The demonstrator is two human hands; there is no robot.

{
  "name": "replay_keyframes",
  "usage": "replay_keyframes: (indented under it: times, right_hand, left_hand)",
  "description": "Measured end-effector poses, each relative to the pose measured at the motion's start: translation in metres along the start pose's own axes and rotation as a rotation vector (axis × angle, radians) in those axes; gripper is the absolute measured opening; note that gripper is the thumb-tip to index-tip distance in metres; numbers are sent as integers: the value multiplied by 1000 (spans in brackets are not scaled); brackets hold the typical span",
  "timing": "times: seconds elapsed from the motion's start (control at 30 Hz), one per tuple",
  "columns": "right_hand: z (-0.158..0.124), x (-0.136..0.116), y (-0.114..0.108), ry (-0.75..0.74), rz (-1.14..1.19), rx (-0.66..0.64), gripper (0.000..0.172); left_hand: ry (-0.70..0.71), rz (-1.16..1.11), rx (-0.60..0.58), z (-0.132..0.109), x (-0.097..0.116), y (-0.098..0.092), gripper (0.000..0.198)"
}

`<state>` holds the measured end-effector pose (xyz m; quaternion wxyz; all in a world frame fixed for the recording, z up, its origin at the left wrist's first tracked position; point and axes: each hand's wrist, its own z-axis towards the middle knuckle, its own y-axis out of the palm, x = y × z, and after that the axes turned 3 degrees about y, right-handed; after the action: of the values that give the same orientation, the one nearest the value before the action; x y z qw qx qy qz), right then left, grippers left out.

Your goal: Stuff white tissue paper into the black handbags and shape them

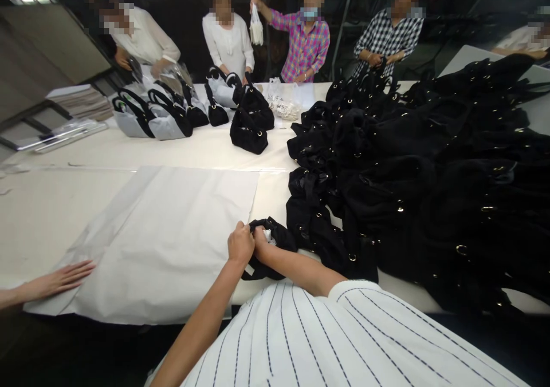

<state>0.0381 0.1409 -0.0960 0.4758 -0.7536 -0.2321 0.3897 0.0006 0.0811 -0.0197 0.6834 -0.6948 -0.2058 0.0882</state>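
Observation:
A black handbag (281, 237) lies in front of me at the table's near side, its mouth turned up. My left hand (241, 243) is closed in a fist on the bag's left rim. Into the mouth goes my right hand (260, 241), its fingers hidden by the black fabric. A bit of white material (269, 236) shows in the opening beside my right wrist; whether I hold it cannot be made out. To the left, a large white sheet (172, 232) spreads across the table. Another person's hand (71, 278) rests flat on its left edge.
A big heap of black bags (408, 146) fills the right side. Across the table (206, 152) stand several people, one holding up a bundle of white strands (256, 26). Before them are grey-wrapped bags (165, 121), finished-looking black bags (249, 132) and a marked plastic bag (281, 98).

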Motion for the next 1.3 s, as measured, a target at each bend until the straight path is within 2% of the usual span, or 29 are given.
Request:
replay_keyframes:
  times: [0.17,0.23,0.33,0.43,0.53,0.67,0.73,0.87,0.93,1.0,1.13,1.23,1.3]
  right_hand:
    - [-15,13,-8,-21,-56,27,20]
    - [-30,18,-13,-70,-4,80,34]
    - [-53,25,-20,-170,229,136,49]
    - [-63,37,-22,-203,426,112,59]
    - [-59,49,-21,-331,515,56,68]
    - [-50,48,-10,-504,472,23,61]
    - [-46,39,-2,-456,384,35,51]
    - [-44,11,8,-134,192,93,39]
    - [-46,1,7,-63,173,119,38]
    - [-48,0,3,-78,218,90,33]
    - [-61,15,-6,-104,305,29,19]
    - [-76,25,-12,-173,518,38,19]
    - [-83,26,-14,-101,626,81,24]
  left_hand:
    - [-118,-179,81,1,-17,16,21]
    - [-145,-199,84,2,-23,18,20]
    - [-172,-231,91,3,-26,15,17]
    - [-190,-257,98,6,-24,12,16]
    - [-216,-264,114,13,-16,11,19]
    - [-224,-269,92,11,-3,7,25]
    - [-196,-267,41,4,3,4,28]
    - [-128,-257,-3,-14,4,1,27]
    - [-110,-233,9,-25,1,4,26]
    - [-86,-196,31,-35,-2,12,25]
    - [-14,-188,96,-59,-5,29,27]
    - [17,-260,136,-68,-3,33,28]
    - [23,-313,141,-66,0,31,26]
